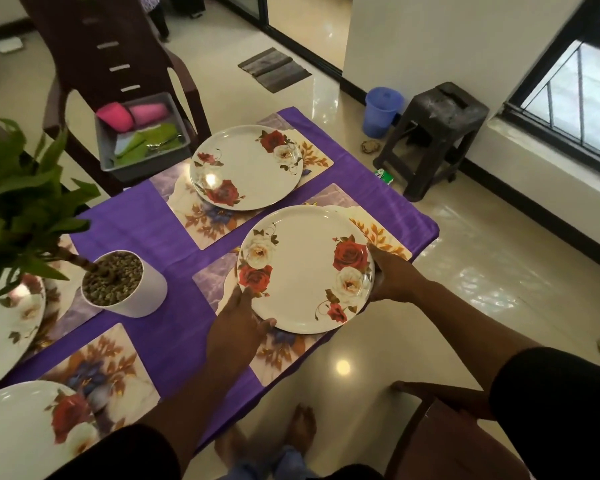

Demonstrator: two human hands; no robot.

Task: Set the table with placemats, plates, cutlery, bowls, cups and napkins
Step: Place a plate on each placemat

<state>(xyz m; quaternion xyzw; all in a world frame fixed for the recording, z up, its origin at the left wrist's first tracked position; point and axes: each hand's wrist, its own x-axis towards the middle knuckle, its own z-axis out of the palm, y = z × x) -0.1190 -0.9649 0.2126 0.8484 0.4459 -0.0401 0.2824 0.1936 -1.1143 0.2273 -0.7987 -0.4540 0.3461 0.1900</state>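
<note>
Plate (305, 268): round, shiny white, red roses, over a flowery placemat (381, 233).
Left hand (239, 318): holds the near rim.
Right hand (392, 275): holds the far rim.
Cloth (142, 223): smooth purple.

A glossy cream tiled floor (413, 341) reflects daylight from a barred window (575, 109) on the right. White walls (430, 39) carry a dark skirting. A dark plastic stool (433, 133) stands near a blue bucket (383, 110). A brown chair (108, 57) faces the table, covered in purple cloth (142, 223). A grey doormat (274, 69) lies by a doorway.
</note>
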